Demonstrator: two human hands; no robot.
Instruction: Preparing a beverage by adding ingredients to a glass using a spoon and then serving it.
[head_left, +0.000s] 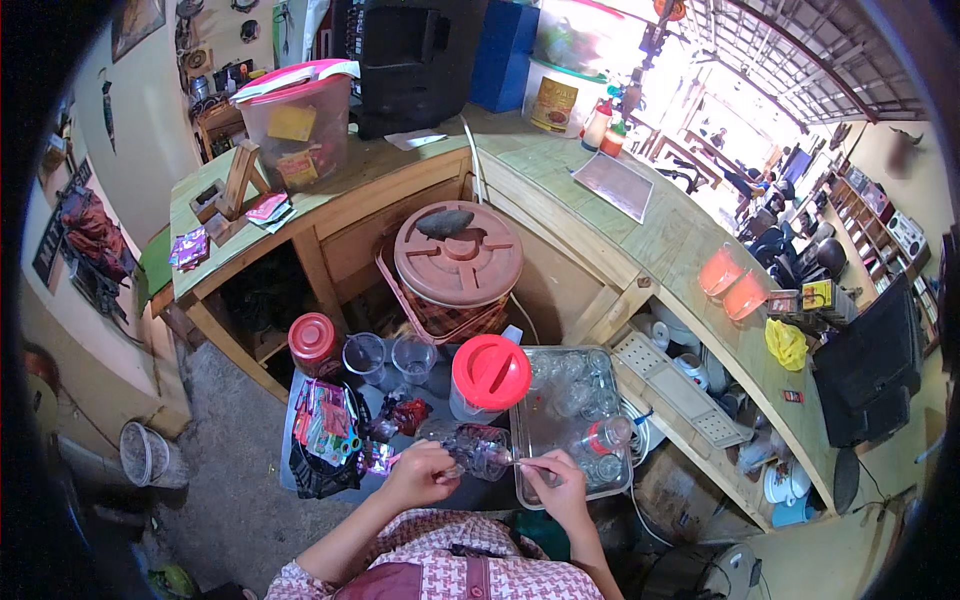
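Note:
My left hand (426, 474) is curled at the near edge of a dark tabletop (409, 491). Whether something is inside its fingers is hidden. Opposite it, my right hand (556, 484) pinches a thin, pale piece (517, 462), too small to identify. A clear plastic jar or cup (484, 454) with dark contents is just beyond and between the hands. Left of these lies a black plastic bag (322, 469) heaped with colourful sachets (330, 424), with teal-handled scissors (350, 444) on top. A tray of upturned glasses (517, 480) is beside my right hand.
A red-lidded pitcher (491, 373), two clear plastic cups (365, 358) and a red-lidded jar (312, 337) line the table's far side. Behind them stands a large brown-lidded container (459, 255). A wooden counter (540, 169) wraps around, with shelves under its right side.

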